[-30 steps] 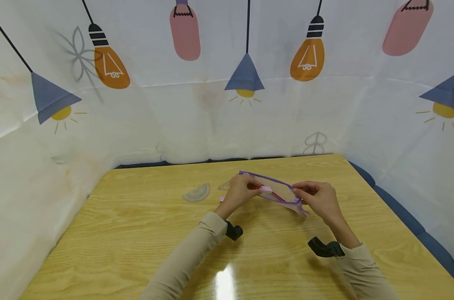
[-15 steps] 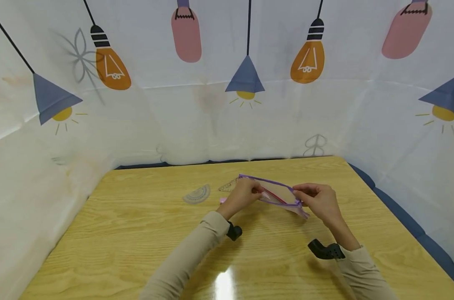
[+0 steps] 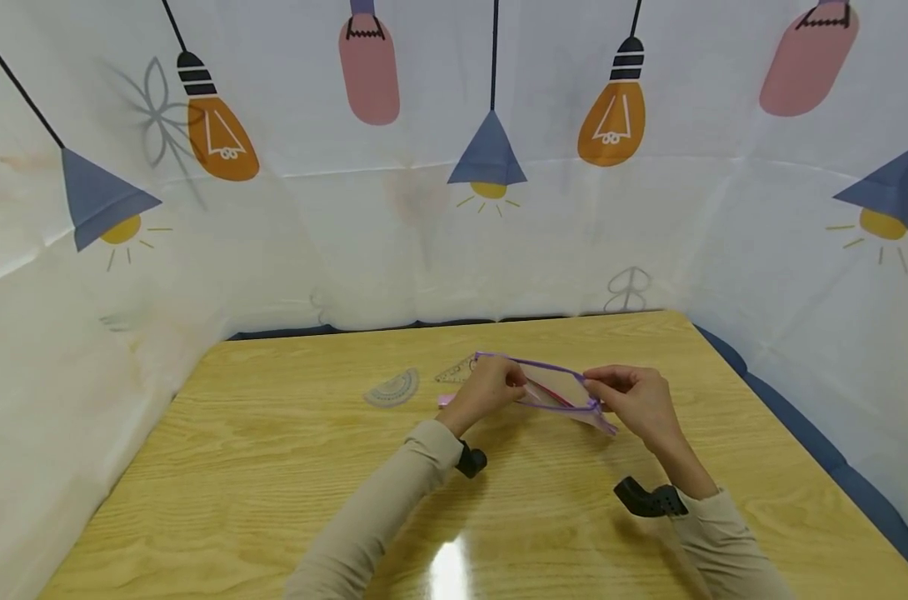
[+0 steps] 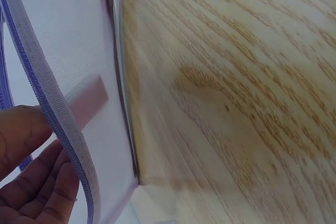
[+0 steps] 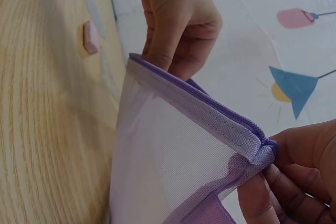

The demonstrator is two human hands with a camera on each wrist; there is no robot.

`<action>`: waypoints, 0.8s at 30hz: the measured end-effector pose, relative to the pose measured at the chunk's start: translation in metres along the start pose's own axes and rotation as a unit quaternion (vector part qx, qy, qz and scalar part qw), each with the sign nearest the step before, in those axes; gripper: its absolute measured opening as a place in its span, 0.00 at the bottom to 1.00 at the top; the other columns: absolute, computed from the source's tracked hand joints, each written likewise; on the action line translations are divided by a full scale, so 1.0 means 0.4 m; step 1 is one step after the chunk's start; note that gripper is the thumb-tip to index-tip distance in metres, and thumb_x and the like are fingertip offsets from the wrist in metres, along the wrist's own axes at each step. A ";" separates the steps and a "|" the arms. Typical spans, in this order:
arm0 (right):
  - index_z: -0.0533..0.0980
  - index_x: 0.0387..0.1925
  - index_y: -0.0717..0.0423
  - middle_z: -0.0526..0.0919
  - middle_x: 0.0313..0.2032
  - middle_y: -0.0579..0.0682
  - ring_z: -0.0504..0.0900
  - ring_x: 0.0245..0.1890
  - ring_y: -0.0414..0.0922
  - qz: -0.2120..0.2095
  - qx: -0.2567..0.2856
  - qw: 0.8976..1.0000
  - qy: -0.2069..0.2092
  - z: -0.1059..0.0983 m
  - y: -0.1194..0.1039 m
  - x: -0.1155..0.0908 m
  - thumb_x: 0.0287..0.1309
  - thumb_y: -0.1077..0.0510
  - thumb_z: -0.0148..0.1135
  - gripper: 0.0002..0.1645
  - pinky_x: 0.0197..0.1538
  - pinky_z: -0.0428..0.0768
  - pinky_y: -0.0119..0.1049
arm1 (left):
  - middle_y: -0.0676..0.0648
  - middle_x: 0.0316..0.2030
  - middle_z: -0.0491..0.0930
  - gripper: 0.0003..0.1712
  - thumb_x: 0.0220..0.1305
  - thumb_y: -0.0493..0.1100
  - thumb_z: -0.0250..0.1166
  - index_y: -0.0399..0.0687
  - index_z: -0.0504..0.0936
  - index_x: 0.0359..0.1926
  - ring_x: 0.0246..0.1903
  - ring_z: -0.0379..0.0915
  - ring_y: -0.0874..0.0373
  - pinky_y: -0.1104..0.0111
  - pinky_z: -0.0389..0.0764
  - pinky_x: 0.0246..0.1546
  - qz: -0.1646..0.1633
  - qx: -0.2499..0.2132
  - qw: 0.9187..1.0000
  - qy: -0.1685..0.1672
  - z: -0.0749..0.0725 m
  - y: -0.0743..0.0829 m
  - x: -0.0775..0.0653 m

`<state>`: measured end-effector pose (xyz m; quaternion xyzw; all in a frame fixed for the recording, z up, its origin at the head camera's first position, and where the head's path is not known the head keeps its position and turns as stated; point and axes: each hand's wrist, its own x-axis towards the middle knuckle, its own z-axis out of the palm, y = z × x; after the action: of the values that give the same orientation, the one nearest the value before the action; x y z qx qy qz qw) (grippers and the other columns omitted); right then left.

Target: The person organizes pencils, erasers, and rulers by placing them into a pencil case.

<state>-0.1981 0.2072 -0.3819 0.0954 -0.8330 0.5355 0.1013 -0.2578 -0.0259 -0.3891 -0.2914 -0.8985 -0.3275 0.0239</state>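
A mesh pencil pouch [image 3: 566, 377] with a purple zipper is spread wide above the table. My right hand [image 3: 637, 404] pinches its zipper end; in the right wrist view, thumb and fingers close on that corner. My left hand [image 3: 490, 387] reaches in through the mouth. At its fingertips a pink block like an eraser [image 4: 90, 100] shows through the mesh, and the fingers appear to pinch it, though the zipper tape hides the contact. Along the pouch's bottom lies a red pencil [image 3: 550, 391], also visible through the mesh in the left wrist view.
Left of the pouch lie a clear protractor [image 3: 392, 389] and a clear set square [image 3: 454, 370], partly covered by the left hand. Another pink block [image 5: 90, 38] rests by the left wrist. The wooden table [image 3: 289, 467] ends against a printed white curtain [image 3: 394, 242].
My left hand has lowered the pink block from above the pouch's rim to inside it. The right hand keeps its grip on the zipper end, nearly still.
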 end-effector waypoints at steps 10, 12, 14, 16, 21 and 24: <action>0.83 0.44 0.65 0.84 0.36 0.62 0.84 0.28 0.41 -0.016 0.004 1.000 0.001 -0.002 0.009 0.000 0.61 0.58 0.67 0.15 0.32 0.83 0.38 | 0.46 0.34 0.82 0.03 0.60 0.34 0.69 0.38 0.86 0.34 0.32 0.76 0.59 0.74 0.76 0.33 -0.005 -0.007 1.000 0.007 0.007 0.000 -0.002; 0.83 0.44 0.65 0.84 0.36 0.62 0.84 0.28 0.41 -0.016 0.005 1.000 0.000 -0.002 0.009 -0.001 0.61 0.58 0.67 0.15 0.32 0.83 0.37 | 0.46 0.34 0.82 0.02 0.60 0.33 0.69 0.37 0.86 0.34 0.33 0.77 0.58 0.74 0.76 0.33 -0.007 -0.014 1.000 0.007 0.007 0.000 -0.003; 0.83 0.44 0.65 0.84 0.36 0.62 0.84 0.28 0.41 -0.014 0.005 1.000 0.000 -0.002 0.007 -0.002 0.61 0.58 0.66 0.15 0.31 0.83 0.35 | 0.45 0.35 0.82 0.02 0.60 0.33 0.68 0.37 0.86 0.35 0.34 0.77 0.57 0.74 0.76 0.33 -0.008 -0.019 1.000 0.008 0.006 0.000 -0.006; 0.83 0.44 0.66 0.84 0.36 0.62 0.84 0.28 0.41 -0.011 0.006 1.000 0.000 -0.002 0.006 -0.002 0.61 0.58 0.66 0.15 0.31 0.83 0.34 | 0.44 0.36 0.82 0.03 0.60 0.32 0.67 0.36 0.85 0.36 0.34 0.77 0.56 0.73 0.77 0.34 -0.007 -0.024 1.000 0.011 0.004 0.000 -0.007; 0.83 0.43 0.66 0.85 0.37 0.60 0.84 0.29 0.41 -0.007 0.004 1.000 0.000 -0.001 0.003 -0.002 0.61 0.59 0.66 0.14 0.32 0.83 0.34 | 0.44 0.33 0.82 0.03 0.60 0.32 0.67 0.36 0.85 0.35 0.32 0.77 0.57 0.72 0.77 0.32 0.004 -0.020 0.999 0.028 0.002 -0.004 -0.010; 0.83 0.43 0.66 0.85 0.36 0.60 0.84 0.29 0.41 -0.007 0.001 1.000 -0.001 -0.001 0.001 -0.001 0.61 0.59 0.66 0.14 0.32 0.83 0.34 | 0.46 0.32 0.82 0.03 0.59 0.31 0.68 0.35 0.85 0.34 0.31 0.76 0.58 0.73 0.76 0.32 0.010 -0.023 0.999 0.037 0.003 -0.010 -0.010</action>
<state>-0.1977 0.2079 -0.3823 0.1021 -0.8317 0.5357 0.1041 -0.2566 -0.0297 -0.3933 -0.2880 -0.8864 -0.3584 0.0539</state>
